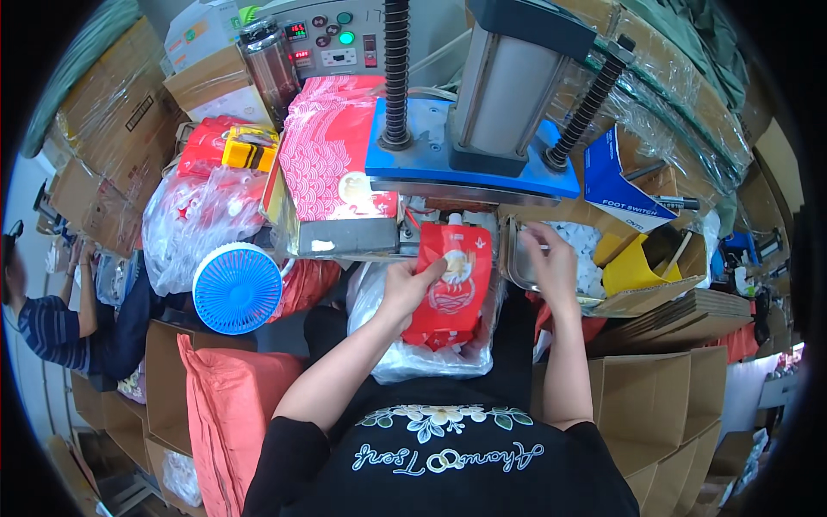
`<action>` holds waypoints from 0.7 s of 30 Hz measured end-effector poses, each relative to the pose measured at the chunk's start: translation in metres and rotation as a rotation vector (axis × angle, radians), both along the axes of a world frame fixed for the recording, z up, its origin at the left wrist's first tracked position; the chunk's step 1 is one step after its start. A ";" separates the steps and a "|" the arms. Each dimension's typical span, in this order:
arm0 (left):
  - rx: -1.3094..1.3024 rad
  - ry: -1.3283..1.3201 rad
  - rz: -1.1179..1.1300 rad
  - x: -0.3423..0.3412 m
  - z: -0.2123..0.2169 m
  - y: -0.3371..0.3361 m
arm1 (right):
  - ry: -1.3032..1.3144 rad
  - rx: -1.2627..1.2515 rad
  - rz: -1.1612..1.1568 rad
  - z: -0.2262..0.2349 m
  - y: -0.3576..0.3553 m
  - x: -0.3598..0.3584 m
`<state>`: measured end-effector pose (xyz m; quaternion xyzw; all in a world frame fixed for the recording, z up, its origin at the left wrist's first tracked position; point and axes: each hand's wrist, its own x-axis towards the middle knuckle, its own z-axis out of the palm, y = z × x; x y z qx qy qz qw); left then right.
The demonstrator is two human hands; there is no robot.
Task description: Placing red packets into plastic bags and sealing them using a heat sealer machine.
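My left hand (415, 288) grips a red envelope (450, 297) with white line printing and a round gold-and-white emblem, its thumb on the front near the emblem. A small pale tab shows at the envelope's top edge. Below it, a clear plastic bag (370, 314) with more red pieces in it lies at my lap. My right hand (553, 265) is raised to the right of the envelope, with its fingers bent and apart, beside a metal tray (519, 258). White small pieces (579, 246) lie just past that hand. I see nothing held in it.
A press with a blue plate (469, 155) and springed posts stands ahead. Printed red sheets (332, 155) lie left of it, near a blue fan (237, 288). Blue box (624, 177) and yellow bin (637, 267) are right. Cardboard boxes flank me; another person (56, 310) sits far left.
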<state>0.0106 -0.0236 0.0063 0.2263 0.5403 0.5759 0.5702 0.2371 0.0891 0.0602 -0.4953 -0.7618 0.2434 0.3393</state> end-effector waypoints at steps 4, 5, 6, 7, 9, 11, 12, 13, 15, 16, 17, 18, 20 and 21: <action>0.029 -0.204 0.089 0.004 -0.002 0.016 | -0.348 0.170 -0.052 -0.014 0.016 0.016; -0.008 -0.150 0.052 0.001 -0.002 0.018 | -0.368 0.218 -0.016 -0.020 0.016 0.015; 0.000 -0.093 0.040 -0.004 -0.002 0.019 | -0.386 0.307 0.022 -0.026 0.016 0.014; -0.008 -0.070 -0.009 -0.009 -0.002 0.019 | -0.426 0.330 0.028 -0.032 0.015 0.011; 0.147 0.404 -0.009 -0.037 0.001 0.024 | -0.425 0.363 0.052 -0.039 0.013 0.009; 0.281 0.981 0.151 -0.072 0.003 0.029 | -0.428 0.344 0.039 -0.041 0.015 0.012; 0.370 1.330 0.362 -0.089 0.003 0.028 | -0.407 0.376 0.052 -0.041 0.017 0.014; 0.233 1.493 0.265 -0.102 0.001 0.019 | -0.362 0.433 0.028 -0.041 0.019 0.016; 0.086 1.628 0.112 -0.114 -0.007 -0.001 | -0.306 0.506 -0.055 -0.041 0.021 0.021; 0.117 1.720 0.068 -0.113 -0.011 -0.015 | -0.266 0.535 -0.112 -0.041 0.022 0.022; 0.159 1.718 0.090 -0.113 -0.013 -0.028 | -0.107 0.399 -0.099 -0.040 0.021 0.022; 0.118 1.686 0.033 -0.110 -0.013 -0.040 | 0.053 0.242 -0.110 -0.039 0.018 0.022; 0.281 1.568 0.262 -0.107 -0.006 -0.050 | 0.249 0.035 -0.072 -0.034 0.008 0.018; 0.281 1.468 0.297 -0.103 -0.001 -0.054 | 0.284 -0.012 -0.023 -0.029 0.003 0.015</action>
